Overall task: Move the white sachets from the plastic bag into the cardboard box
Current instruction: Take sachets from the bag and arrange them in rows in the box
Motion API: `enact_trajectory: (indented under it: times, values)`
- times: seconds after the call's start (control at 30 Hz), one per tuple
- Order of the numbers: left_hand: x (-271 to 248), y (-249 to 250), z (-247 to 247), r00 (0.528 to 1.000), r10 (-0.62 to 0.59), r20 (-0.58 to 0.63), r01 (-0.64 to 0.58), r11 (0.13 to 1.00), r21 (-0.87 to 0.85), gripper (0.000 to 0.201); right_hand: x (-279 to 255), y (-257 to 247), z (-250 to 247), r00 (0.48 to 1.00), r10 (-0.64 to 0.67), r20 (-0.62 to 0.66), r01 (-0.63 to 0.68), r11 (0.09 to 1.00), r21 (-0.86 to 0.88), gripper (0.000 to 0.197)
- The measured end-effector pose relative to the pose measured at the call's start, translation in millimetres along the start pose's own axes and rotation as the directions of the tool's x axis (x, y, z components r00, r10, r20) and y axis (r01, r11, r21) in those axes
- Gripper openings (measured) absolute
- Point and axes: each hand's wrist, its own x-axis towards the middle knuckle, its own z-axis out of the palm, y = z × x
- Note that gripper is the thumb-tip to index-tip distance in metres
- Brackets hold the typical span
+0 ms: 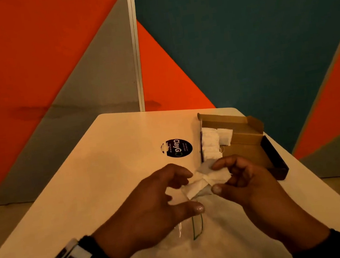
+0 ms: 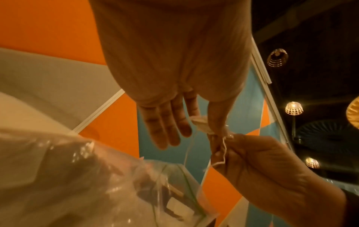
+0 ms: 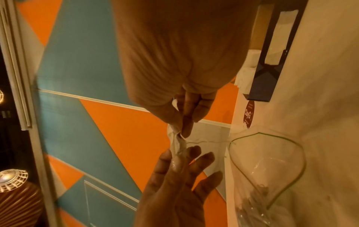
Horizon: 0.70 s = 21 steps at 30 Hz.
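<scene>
Left hand fingers spread, tips touching a crumpled white sachet that the right hand pinches between thumb and forefinger, above a clear bag on the smooth pale table. Beyond, an open cardboard box holds more sachets, near a round black sticker. Orange, teal and grey wall panels stand behind.

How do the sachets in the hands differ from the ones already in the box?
The held sachets are bunched and crumpled, pinched in the right hand with the left hand touching them, near the plastic bag. The boxed sachets sit neatly packed along one wall of the cardboard box, untouched. Both are white.
</scene>
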Motion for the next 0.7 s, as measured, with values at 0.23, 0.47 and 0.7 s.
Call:
enact_trajectory:
  times: [0.23, 0.47, 0.7]
  values:
    - [9.7, -21.1, 11.1, 0.986, -0.129, -0.110, 0.063, 0.880, -0.471, 0.021, 6.1, 6.6, 7.6, 0.996, -0.015, -0.090, 0.009, 0.998, -0.063, 0.015]
    - [9.0, -35.2, -0.8, 0.985, -0.140, -0.101, 0.064, 0.841, -0.536, 0.027, 16.9, 10.1, 5.3, 0.992, 0.004, -0.128, -0.016, 0.995, -0.096, 0.023]
    - [9.8, -31.3, 1.9, 0.995, -0.103, -0.015, 0.078, 0.829, -0.553, 0.049, 18.8, 7.1, 8.8, 0.996, -0.004, -0.089, -0.008, 0.990, -0.138, 0.042]
